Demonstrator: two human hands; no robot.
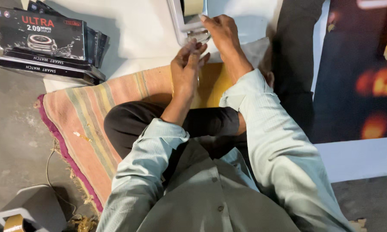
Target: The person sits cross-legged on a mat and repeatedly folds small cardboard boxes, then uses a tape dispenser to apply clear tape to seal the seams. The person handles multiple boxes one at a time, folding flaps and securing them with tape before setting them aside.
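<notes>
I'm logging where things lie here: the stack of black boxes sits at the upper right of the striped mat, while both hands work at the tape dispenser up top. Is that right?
Not quite. The head view shows the stack of black boxes at the upper left of the striped mat, not the upper right. The rest holds: the left hand and right hand work at the tape dispenser up top.

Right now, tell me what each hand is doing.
Left hand: fingers pinched on a strip of clear tape.
Right hand: closed on the tape dispenser.
</notes>
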